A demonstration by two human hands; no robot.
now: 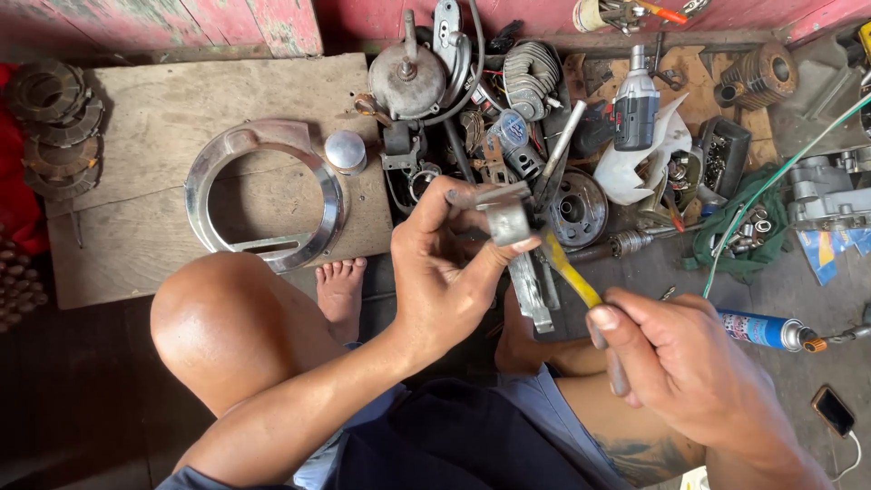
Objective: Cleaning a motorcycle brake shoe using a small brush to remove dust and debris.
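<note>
The small grey metal bracket (506, 218) sits in the air above the person's lap, just in front of the pile of engine parts, pinched in the left hand (445, 272). The thumb presses its near face and the fingers curl over the far edge, so the grip is closed firmly around it. It looks like cast or pressed metal: stiff, fairly heavy for its size, with hard edges, and probably a little greasy, so it is best held across its flat sides, as it is now, rather than by a corner.

Touching the bracket's lower edge is the tip of a yellow-handled tool (570, 277), which slants down and to the right of the bracket into the right hand (676, 358). That hand is clenched around the tool's lower end, thumb on top. The tool looks rigid and light, and its handle gives a sure hold.

Below the bracket a flat metal strip (531, 295) lies on the floor between the legs. Left of the bracket, on a plywood board (145, 136), rest a shiny metal ring (272, 195) and a small round cap (346, 151). Beyond the bracket are a round dark flywheel (578, 209) and a cordless drill (636, 107). Well to the right of the bracket lie a blue spray can (760, 329) and a phone (832, 410).
</note>
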